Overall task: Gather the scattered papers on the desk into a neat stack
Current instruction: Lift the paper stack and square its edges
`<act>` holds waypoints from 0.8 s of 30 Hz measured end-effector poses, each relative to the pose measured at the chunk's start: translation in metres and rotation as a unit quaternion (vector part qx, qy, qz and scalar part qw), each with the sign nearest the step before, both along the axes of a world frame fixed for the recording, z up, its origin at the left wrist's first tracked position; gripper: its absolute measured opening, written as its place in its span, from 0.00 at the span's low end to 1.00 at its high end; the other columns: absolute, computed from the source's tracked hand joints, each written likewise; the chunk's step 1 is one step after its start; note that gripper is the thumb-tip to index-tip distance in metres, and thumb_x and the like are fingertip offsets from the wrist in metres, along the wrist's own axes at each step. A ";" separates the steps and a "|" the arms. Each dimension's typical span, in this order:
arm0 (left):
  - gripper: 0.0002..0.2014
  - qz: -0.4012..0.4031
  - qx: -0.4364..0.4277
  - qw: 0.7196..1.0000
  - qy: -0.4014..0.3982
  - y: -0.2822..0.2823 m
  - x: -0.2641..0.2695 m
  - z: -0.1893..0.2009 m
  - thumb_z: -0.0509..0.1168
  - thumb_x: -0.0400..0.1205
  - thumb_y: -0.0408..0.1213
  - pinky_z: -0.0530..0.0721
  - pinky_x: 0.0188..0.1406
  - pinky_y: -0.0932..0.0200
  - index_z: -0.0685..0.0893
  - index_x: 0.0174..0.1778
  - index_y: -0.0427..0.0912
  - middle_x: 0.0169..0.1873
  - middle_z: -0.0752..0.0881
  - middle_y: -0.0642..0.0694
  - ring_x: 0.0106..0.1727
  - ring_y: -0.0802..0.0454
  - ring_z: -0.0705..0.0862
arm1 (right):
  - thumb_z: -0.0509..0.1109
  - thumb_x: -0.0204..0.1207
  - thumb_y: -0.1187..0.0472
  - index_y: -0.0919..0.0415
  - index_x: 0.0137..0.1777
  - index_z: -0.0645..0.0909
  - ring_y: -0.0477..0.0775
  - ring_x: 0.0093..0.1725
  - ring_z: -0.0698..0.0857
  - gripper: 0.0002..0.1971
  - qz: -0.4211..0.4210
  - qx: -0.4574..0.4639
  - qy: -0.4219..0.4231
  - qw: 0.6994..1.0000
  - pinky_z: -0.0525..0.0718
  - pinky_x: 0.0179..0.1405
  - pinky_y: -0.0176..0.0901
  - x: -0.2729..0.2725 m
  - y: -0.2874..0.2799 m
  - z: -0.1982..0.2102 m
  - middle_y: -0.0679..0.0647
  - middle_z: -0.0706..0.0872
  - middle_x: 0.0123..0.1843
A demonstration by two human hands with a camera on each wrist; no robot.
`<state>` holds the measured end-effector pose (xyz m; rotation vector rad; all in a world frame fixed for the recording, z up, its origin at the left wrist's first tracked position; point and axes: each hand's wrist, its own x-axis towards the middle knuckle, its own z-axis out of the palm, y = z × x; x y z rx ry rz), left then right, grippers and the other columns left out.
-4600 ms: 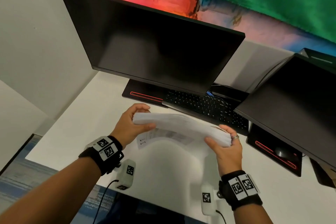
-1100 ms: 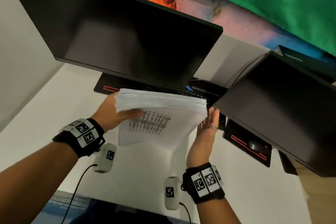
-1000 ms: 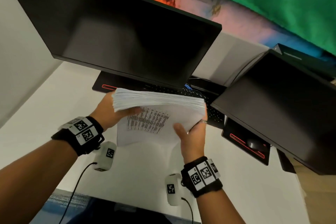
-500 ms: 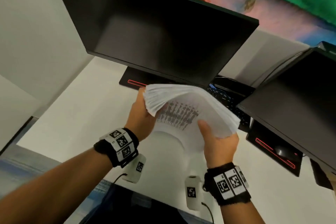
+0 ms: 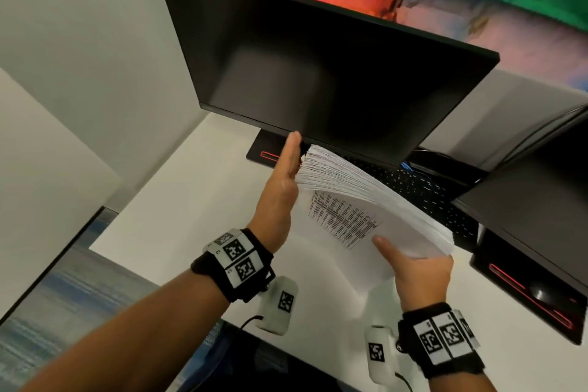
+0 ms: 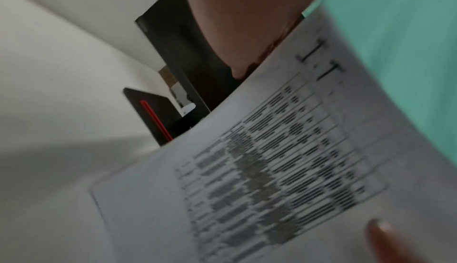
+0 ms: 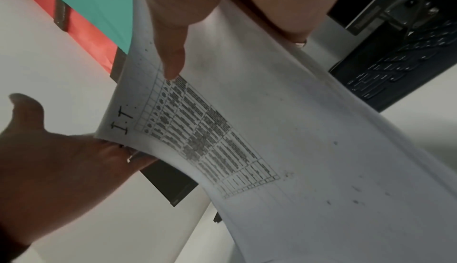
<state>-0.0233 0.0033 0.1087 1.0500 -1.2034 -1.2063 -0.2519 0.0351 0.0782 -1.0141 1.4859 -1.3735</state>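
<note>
Above our white worktop [image 5: 178, 200], before the dark monitor [image 5: 318, 73], we hold the paper stack [image 5: 375, 200] aloft, tilted. Our right hand [image 5: 420, 270] grasps its lower end, thumb on the printed table; our left hand [image 5: 280, 188], fingers straight, presses its upper edge.

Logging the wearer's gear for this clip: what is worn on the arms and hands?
Both forearms are bare, no sleeves. Each wrist has a black strap with white square-code marker tiles: left wrist band, right wrist band. A small white camera pod with one code tag and a thin black cable hangs under each: left pod, right pod.
</note>
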 end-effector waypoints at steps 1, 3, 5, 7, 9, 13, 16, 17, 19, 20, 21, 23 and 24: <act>0.56 -0.001 0.004 1.000 0.008 -0.002 -0.002 0.004 0.52 0.69 0.81 0.61 0.85 0.46 0.53 0.87 0.46 0.83 0.64 0.57 0.84 0.57 0.63 | 0.86 0.56 0.72 0.56 0.55 0.86 0.44 0.46 0.92 0.27 -0.001 -0.001 -0.008 1.000 0.90 0.42 0.35 -0.001 -0.001 -0.001 0.46 0.93 0.46; 0.57 0.010 0.007 1.000 0.024 -0.004 -0.007 0.014 0.53 0.68 0.82 0.59 0.85 0.43 0.53 0.87 0.48 0.85 0.63 0.50 0.84 0.55 0.63 | 0.87 0.55 0.71 0.57 0.57 0.86 0.46 0.48 0.92 0.28 -0.004 0.000 -0.005 1.000 0.90 0.43 0.38 -0.002 -0.002 -0.002 0.49 0.93 0.47; 0.53 0.034 0.042 0.996 0.068 -0.007 -0.008 0.022 0.58 0.63 0.83 0.63 0.83 0.48 0.61 0.82 0.59 0.82 0.68 0.48 0.82 0.54 0.68 | 0.87 0.54 0.69 0.59 0.59 0.85 0.48 0.49 0.92 0.30 -0.012 -0.002 -0.009 1.000 0.91 0.45 0.41 -0.002 -0.002 -0.002 0.53 0.92 0.50; 0.33 0.048 0.037 0.993 0.099 -0.008 -0.009 0.021 0.59 0.73 0.75 0.65 0.82 0.44 0.70 0.74 0.69 0.79 0.73 0.50 0.79 0.54 0.73 | 0.87 0.56 0.69 0.59 0.60 0.85 0.47 0.48 0.92 0.29 -0.020 -0.002 -0.013 1.000 0.90 0.44 0.40 -0.003 -0.003 -0.004 0.52 0.92 0.50; 0.26 0.053 0.031 0.990 0.129 -0.010 -0.003 0.012 0.64 0.79 0.62 0.66 0.81 0.41 0.68 0.74 0.69 0.79 0.74 0.53 0.78 0.51 0.75 | 0.86 0.59 0.69 0.58 0.58 0.85 0.46 0.47 0.92 0.25 -0.030 -0.002 -0.020 0.999 0.89 0.40 0.34 -0.003 -0.004 -0.004 0.50 0.92 0.48; 0.63 -0.029 0.059 0.993 -0.097 -0.028 0.009 -0.010 0.83 0.64 0.52 0.63 0.82 0.49 0.42 0.84 0.65 0.86 0.55 0.58 0.85 0.58 0.60 | 0.82 0.67 0.69 0.49 0.47 0.85 0.37 0.44 0.90 0.16 -0.037 0.020 -0.027 0.999 0.85 0.40 0.24 -0.006 -0.009 -0.003 0.41 0.92 0.41; 0.71 -0.055 0.110 0.966 -0.227 -0.051 0.010 -0.025 0.86 0.60 0.47 0.63 0.82 0.47 0.35 0.84 0.63 0.87 0.50 0.56 0.86 0.55 0.55 | 0.81 0.67 0.69 0.54 0.52 0.85 0.36 0.41 0.90 0.16 -0.028 0.023 -0.027 0.999 0.85 0.39 0.24 -0.011 -0.011 0.003 0.44 0.90 0.44; 0.68 -0.073 0.105 0.965 -0.228 -0.057 0.008 -0.027 0.86 0.60 0.46 0.68 0.80 0.47 0.41 0.85 0.61 0.86 0.58 0.52 0.84 0.54 0.61 | 0.81 0.68 0.69 0.55 0.52 0.84 0.38 0.39 0.90 0.16 -0.022 0.022 -0.023 0.999 0.84 0.37 0.23 -0.014 -0.012 0.005 0.46 0.89 0.43; 0.48 -0.094 0.069 0.970 -0.215 -0.066 0.003 -0.028 0.85 0.66 0.39 0.82 0.70 0.50 0.68 0.80 0.47 0.70 0.82 0.50 0.71 0.59 0.80 | 0.81 0.68 0.69 0.54 0.47 0.79 0.45 0.36 0.88 0.15 -0.017 0.023 -0.009 1.000 0.84 0.34 0.21 -0.018 -0.016 0.011 0.48 0.86 0.40; 0.34 -0.084 0.044 0.974 -0.207 -0.067 0.002 -0.025 0.82 0.69 0.32 0.86 0.63 0.57 0.80 0.71 0.41 0.60 0.87 0.53 0.62 0.66 0.85 | 0.81 0.68 0.69 0.56 0.47 0.80 0.48 0.36 0.88 0.14 -0.010 0.027 -0.005 1.000 0.87 0.37 0.25 -0.016 -0.020 0.017 0.51 0.87 0.40; 0.24 -0.069 0.018 0.977 -0.199 -0.064 0.001 -0.021 0.79 0.71 0.27 0.85 0.58 0.67 0.85 0.64 0.36 0.56 0.89 0.54 0.57 0.71 0.86 | 0.81 0.68 0.68 0.60 0.50 0.82 0.50 0.39 0.91 0.13 -0.001 0.027 -0.003 1.000 0.90 0.43 0.33 -0.015 -0.024 0.022 0.53 0.90 0.43; 0.17 -0.016 -0.050 0.980 -0.192 -0.054 -0.004 -0.011 0.76 0.75 0.24 0.80 0.55 0.78 0.88 0.61 0.30 0.55 0.88 0.52 0.55 0.77 0.84 | 0.80 0.69 0.67 0.63 0.59 0.85 0.49 0.48 0.92 0.18 -0.008 0.001 -0.002 1.000 0.91 0.49 0.43 -0.015 -0.028 0.027 0.52 0.93 0.49; 0.16 0.022 -0.085 0.973 -0.212 -0.048 -0.007 -0.009 0.75 0.77 0.26 0.78 0.54 0.81 0.88 0.61 0.31 0.55 0.88 0.53 0.55 0.81 0.82 | 0.80 0.70 0.67 0.61 0.59 0.85 0.46 0.50 0.92 0.18 -0.028 -0.015 -0.006 0.999 0.90 0.50 0.39 -0.014 -0.026 0.029 0.49 0.93 0.49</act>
